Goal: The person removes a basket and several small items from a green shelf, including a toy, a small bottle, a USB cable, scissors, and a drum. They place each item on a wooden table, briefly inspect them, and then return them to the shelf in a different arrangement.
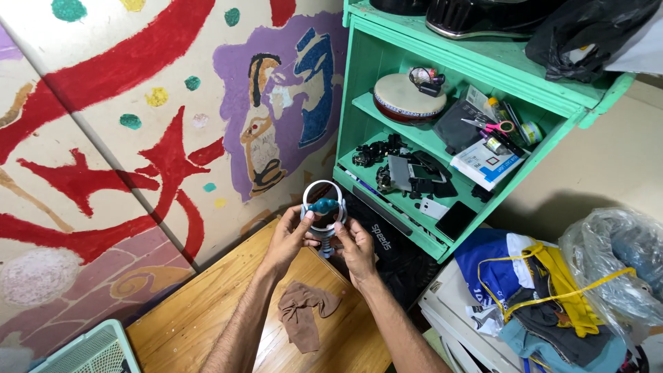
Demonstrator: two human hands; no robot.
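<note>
Left hand (289,238), fingers curled, grips the ring (323,207) at nine o'clock; right hand (355,243) clasps it at four o'clock (both forearms angled up from below). Ring held above the table (200,311), brown cloth (304,312) at six.

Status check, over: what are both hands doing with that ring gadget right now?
Left hand and right hand both gripping the white ring gadget, teal piece across it, held above the wooden table. Brown cloth lies below on the table. Nothing between the hands.
</note>
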